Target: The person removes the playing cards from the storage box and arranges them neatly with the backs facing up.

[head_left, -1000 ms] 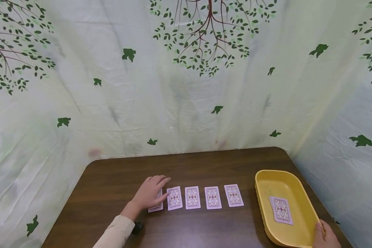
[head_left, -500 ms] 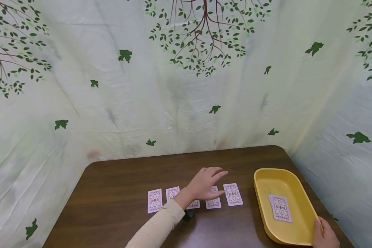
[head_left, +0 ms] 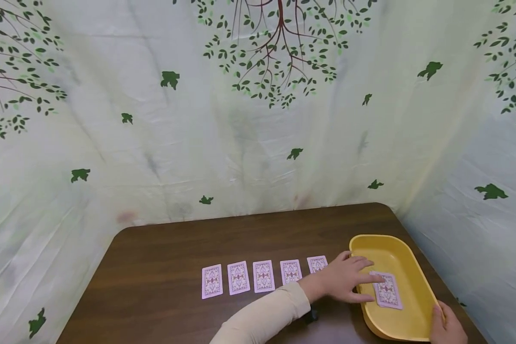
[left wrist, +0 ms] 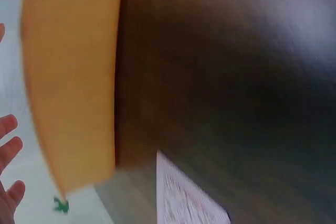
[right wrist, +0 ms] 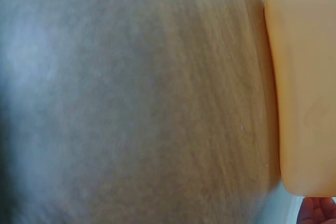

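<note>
My left hand (head_left: 348, 277) reaches over the left rim of a yellow tray (head_left: 402, 325), its fingers spread and holding nothing. Inside the tray, just right of those fingertips, lies a small stack of playing cards (head_left: 388, 292) with patterned backs up. With my right hand (head_left: 448, 327) I grip the tray's near right corner, thumb over the rim. Left of the tray, several face-down playing cards (head_left: 263, 277) form a row on the table; my left wrist partly covers the rightmost card (head_left: 317, 263). The left wrist view shows the tray's outer wall (left wrist: 73, 77) and one card corner (left wrist: 184, 198).
The brown wooden table (head_left: 163, 248) has rounded far corners. A pale cloth (head_left: 249, 167) printed with leaves and branches hangs behind it and along both sides. The tray stands near the table's right edge.
My left hand has swept right, from above the leftmost card, across the row, to the tray. The row of cards stays in place. My right hand keeps its grip on the tray.
</note>
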`<state>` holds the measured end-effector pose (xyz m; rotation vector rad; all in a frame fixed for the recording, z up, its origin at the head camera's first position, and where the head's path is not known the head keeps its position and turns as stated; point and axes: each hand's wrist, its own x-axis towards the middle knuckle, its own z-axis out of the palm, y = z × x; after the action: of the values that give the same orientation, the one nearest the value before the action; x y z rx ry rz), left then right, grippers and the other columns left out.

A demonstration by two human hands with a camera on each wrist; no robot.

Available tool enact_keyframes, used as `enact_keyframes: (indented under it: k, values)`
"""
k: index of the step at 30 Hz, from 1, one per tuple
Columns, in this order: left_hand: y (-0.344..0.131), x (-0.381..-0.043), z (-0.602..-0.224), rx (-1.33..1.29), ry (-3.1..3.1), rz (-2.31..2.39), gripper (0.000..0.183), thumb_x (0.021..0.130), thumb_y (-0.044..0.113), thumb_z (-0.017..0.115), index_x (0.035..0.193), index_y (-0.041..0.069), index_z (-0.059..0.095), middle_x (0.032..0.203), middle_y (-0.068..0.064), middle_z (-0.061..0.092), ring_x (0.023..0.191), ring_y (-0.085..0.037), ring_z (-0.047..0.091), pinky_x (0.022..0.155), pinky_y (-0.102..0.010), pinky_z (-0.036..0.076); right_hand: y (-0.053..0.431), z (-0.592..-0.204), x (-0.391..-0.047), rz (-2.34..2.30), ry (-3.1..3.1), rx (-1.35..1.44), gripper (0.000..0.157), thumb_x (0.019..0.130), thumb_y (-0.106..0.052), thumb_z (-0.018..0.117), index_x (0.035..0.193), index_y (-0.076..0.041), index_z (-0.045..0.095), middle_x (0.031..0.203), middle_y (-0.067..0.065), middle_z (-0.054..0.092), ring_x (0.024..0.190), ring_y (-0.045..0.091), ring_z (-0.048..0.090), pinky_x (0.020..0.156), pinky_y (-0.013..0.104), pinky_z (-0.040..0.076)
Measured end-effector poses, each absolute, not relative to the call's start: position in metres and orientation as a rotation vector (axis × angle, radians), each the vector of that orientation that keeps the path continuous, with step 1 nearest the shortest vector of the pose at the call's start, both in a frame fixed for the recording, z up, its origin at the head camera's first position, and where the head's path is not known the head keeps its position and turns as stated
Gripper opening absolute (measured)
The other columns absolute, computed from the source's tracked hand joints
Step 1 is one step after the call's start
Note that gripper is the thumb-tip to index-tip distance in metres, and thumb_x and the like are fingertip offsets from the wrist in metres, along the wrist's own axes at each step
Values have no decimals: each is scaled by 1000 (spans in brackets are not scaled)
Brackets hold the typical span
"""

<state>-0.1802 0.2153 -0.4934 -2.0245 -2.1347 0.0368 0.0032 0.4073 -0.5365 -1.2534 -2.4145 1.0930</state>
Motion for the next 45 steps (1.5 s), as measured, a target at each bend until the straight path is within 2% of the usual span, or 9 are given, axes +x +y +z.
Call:
enact_keyframes:
  k: [2, 7, 10, 14, 19, 30, 36, 45]
  values:
    - [225, -174, -495, -2054, -2156, 54, 56, 89, 63, 35, 140, 41, 34, 142, 2, 34, 130, -9, 24, 101, -38, 20, 407, -536, 4, 1082, -2417, -1240, 48, 99, -31, 30, 121, 9, 44, 96, 32, 54, 63, 26, 53, 59, 38, 41]
    - [247, -165, -494, -2079, -2247, 105, 59, 86, 66, 35, 140, 44, 30, 143, 5, 31, 129, -6, 24, 99, -29, 22, 406, -535, 5, 1058, -2431, -1206, 46, 99, -28, 29, 121, 10, 42, 103, 35, 51, 75, 36, 53, 68, 46, 40]
    - [257, -164, -495, -2097, -2341, 158, 61, 85, 68, 34, 141, 46, 26, 144, 6, 28, 130, -5, 21, 98, -27, 22, 407, -534, 5, 1072, -2433, -1196, 48, 99, -30, 27, 122, 9, 41, 106, 35, 49, 80, 39, 52, 71, 50, 39]
    - [269, -162, -501, -2114, -2451, 235, 62, 84, 70, 33, 141, 49, 20, 145, 9, 23, 130, -3, 18, 98, -28, 21, 406, -535, 4, 1080, -2422, -1208, 48, 99, -30, 27, 123, 9, 41, 106, 35, 49, 81, 39, 52, 72, 51, 39]
    - [281, -158, -505, -2086, -2537, 334, 64, 82, 71, 34, 140, 53, 14, 146, 10, 20, 129, -4, 20, 97, -30, 24, 405, -536, 5, 1073, -2401, -1195, 44, 99, -26, 30, 122, 9, 43, 100, 34, 52, 75, 35, 53, 65, 43, 40]
    - [303, -155, -515, -1914, -2654, 595, 67, 75, 79, 34, 134, 63, 5, 145, 14, 15, 126, -4, 21, 94, -29, 25, 404, -534, 5, 1116, -2379, -1196, 47, 99, -28, 27, 125, 9, 40, 114, 35, 46, 91, 42, 49, 78, 53, 36]
    - [305, -153, -512, -1881, -2664, 675, 67, 73, 81, 35, 133, 64, 10, 142, 14, 19, 120, -4, 26, 90, -28, 25, 403, -531, 2, 1153, -2373, -1241, 51, 100, -32, 24, 128, 9, 38, 119, 35, 42, 96, 44, 46, 83, 56, 34]
    - [307, -150, -512, -1859, -2720, 697, 64, 75, 76, 45, 132, 65, 17, 135, 18, 26, 110, -2, 31, 87, -28, 25, 401, -531, 1, 1158, -2367, -1290, 53, 100, -33, 24, 128, 10, 37, 116, 35, 44, 89, 41, 49, 77, 53, 37]
